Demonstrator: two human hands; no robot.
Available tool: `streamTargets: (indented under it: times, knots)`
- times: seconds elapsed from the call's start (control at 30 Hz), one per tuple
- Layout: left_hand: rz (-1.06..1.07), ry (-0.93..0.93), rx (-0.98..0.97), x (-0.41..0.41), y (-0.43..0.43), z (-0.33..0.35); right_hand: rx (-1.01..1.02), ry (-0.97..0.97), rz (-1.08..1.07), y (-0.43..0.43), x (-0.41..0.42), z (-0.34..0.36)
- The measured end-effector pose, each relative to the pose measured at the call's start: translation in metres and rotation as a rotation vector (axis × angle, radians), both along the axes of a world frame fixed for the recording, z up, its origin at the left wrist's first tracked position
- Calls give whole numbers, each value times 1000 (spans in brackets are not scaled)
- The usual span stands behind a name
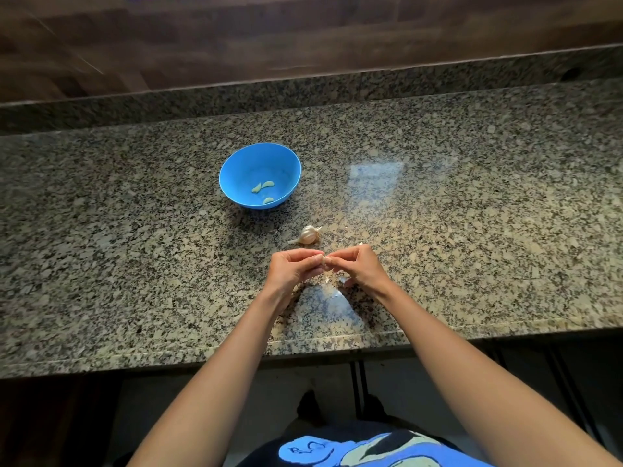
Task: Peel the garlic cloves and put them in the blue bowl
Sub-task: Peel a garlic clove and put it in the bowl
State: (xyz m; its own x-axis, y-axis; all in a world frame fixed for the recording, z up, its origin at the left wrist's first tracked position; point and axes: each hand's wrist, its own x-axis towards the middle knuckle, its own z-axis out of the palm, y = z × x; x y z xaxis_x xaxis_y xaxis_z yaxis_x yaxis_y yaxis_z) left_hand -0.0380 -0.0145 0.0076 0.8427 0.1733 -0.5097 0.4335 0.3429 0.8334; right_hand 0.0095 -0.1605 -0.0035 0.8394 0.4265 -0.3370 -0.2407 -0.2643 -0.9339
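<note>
Speckled granite countertop [135,264], polished, with a pale window reflection [376,171] right of centre. Along its far edge runs a low granite upstand [337,85], backed by dark wood-grain wall panelling [269,35]. Below the front edge, dark cabinet fronts [539,382]. Bottom centre: a dark garment bearing a blue-and-pale print [364,449].

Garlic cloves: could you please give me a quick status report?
Both on one clove: left hand and right hand pinching. Three peeled cloves in blue bowl. Low garlic bulb on counter between hands and bowl.
</note>
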Motion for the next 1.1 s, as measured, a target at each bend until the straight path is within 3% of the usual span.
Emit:
streamTargets:
  times: [1.1]
  knots:
    - [-183, 22, -73, -4, 12, -2, 68, 232, 39, -7, -4, 1]
